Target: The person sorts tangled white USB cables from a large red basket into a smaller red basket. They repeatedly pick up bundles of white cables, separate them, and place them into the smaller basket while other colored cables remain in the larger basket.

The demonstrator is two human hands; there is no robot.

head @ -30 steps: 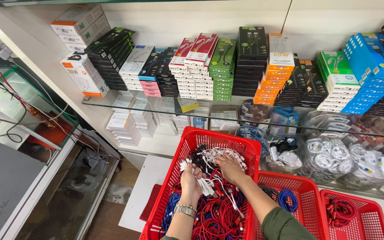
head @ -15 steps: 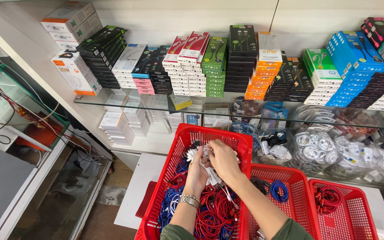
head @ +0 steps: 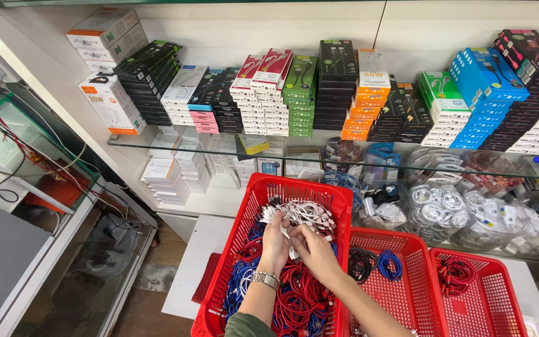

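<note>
Nearest: both forearms reach up from the lower edge into the big red basket [head: 254,206] on the white worktop [head: 194,262]. A metal wristwatch [head: 264,279] sits on the left wrist.

Left hand [head: 276,240]: fingers curled together around the near end of the bundle of white cables [head: 301,215], plug ends sticking out past the knuckles.

Right hand [head: 316,249]: thumb and forefinger pinched on a white strand at the bundle's lower edge, just beside the left hand; the other fingers are loosely bent.

The bundle is held just over the basket's far half, above a tangle of red cables [head: 297,299] and blue cables [head: 238,284].

Step in hand, by my reading: sorting the white leads out of the mixed pile. The next move would call for a steady left-hand hold while the right teases one strand free without snagging the plugs.

Right of that: a second red basket [head: 407,293] with black and blue coils, and a third [head: 488,293] with red coils.

Farther: bagged white coils [head: 438,206] under the glass shelf [head: 157,142], then stacked boxes [head: 301,93] against the wall.
</note>
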